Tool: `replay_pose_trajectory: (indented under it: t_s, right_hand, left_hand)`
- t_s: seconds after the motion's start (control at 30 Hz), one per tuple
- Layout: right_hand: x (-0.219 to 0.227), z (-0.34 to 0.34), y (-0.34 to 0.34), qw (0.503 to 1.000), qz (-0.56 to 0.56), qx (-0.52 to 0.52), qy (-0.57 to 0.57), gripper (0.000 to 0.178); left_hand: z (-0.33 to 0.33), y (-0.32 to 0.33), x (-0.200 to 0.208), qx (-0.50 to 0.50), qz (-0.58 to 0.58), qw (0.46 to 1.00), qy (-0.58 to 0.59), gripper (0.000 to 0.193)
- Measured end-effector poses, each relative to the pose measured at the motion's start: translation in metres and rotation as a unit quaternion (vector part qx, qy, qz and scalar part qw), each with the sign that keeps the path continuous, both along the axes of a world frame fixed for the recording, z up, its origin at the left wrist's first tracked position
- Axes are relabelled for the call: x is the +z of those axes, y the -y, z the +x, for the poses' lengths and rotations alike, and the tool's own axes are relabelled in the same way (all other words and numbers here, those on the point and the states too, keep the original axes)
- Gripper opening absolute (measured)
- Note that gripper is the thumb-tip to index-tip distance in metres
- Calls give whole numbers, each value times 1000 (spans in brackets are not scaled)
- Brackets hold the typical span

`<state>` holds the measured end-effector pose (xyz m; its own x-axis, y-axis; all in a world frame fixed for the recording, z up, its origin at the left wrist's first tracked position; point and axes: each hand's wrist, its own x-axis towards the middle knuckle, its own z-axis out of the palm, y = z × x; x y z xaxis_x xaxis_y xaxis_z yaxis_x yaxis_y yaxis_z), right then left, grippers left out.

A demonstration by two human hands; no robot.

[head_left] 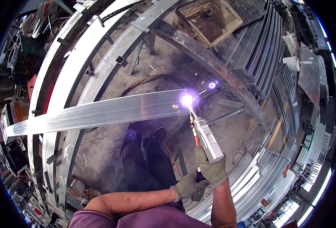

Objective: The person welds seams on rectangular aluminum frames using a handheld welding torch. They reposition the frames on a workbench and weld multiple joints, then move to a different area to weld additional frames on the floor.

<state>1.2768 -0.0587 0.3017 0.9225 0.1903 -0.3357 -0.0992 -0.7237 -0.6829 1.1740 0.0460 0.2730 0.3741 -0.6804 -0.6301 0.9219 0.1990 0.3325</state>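
My right hand [212,168], in a grey-green work glove, is wrapped round the rear of a silver handheld welding torch [209,140]. The torch points forward, and its nozzle meets a bright violet-white glare with sparks. That glare sits at the right end of a long, wide, shiny metal profile [118,111] and hides the spot beneath it. My left hand [190,186], gloved alike, is closed just below the right hand, round a dark hose [199,193] behind the torch; its fingers are partly hidden. A thin red-ended line runs along the torch's left side.
Long steel beams [111,66] at the left carry the profile's far end. A rusty beam [217,70] slants across the right. Beyond it stand a dirty plastic crate [232,21] and stacked metal profiles [257,57]. An orange-red hose [141,80] lies on the floor; more profiles [248,174] lie at the lower right.
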Motion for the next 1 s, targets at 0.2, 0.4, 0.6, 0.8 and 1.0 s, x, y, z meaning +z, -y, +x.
replay_pose_trajectory:
  t_s: [0.2,0.4,0.6,0.8,1.0]
  right_hand:
    - [1,-1,0,1000,4,2,9,22]
    - [0,-3,3,1000,-2,9,17,23]
    - [2,-6,3,1000,1,0,12,23]
    - [5,-6,3,1000,0,-3,-1,23]
    - [5,-7,2,1000,11,1,17,23]
  left_hand:
    - [1,-1,3,-3,6,1000,9,34]
    - [-5,4,0,-2,10,1000,0,38]
    - [-7,5,-1,-2,15,1000,8,38]
    - [-10,6,0,12,1,1000,4,36]
    - [-11,8,1,20,-7,1000,-12,35]
